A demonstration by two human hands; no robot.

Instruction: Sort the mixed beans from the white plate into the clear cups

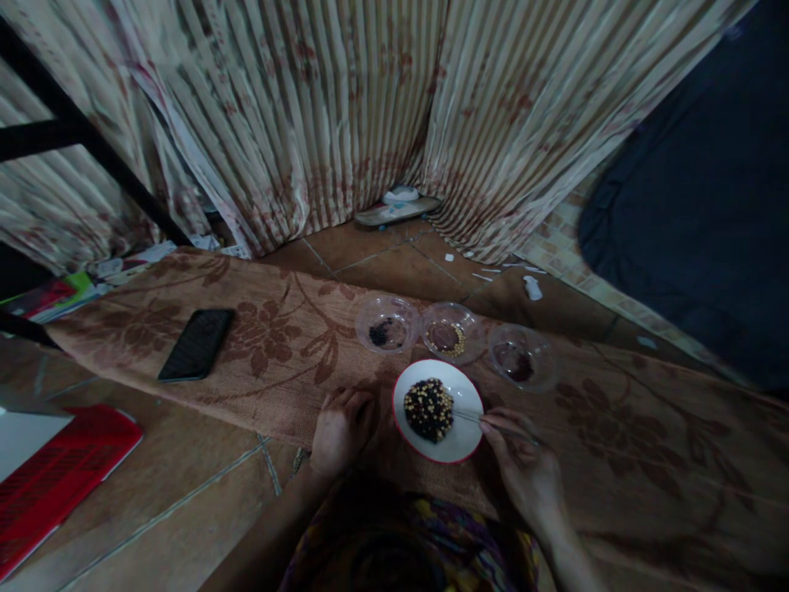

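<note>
My right hand (523,469) grips thin metal tweezers (468,416), whose tips reach into the mixed beans on the plate. The white plate (465,386) has a red rim and bears a heap of dark and yellow beans (430,409). My left hand (342,427) rests on the cloth left of the plate, fingers curled in, with nothing seen in it. Behind the plate stand three clear plastic bowls: the left bowl (363,316) has black beans, the middle bowl (431,316) yellow ones, the right bowl (546,362) dark red ones.
A brown floral cloth (271,395) covers the long, narrow bench. A black phone (197,344) lies on its left part. Striped curtains (345,107) hang behind, with a skateboard (394,212) at their foot. A red crate (67,469) sits at lower left.
</note>
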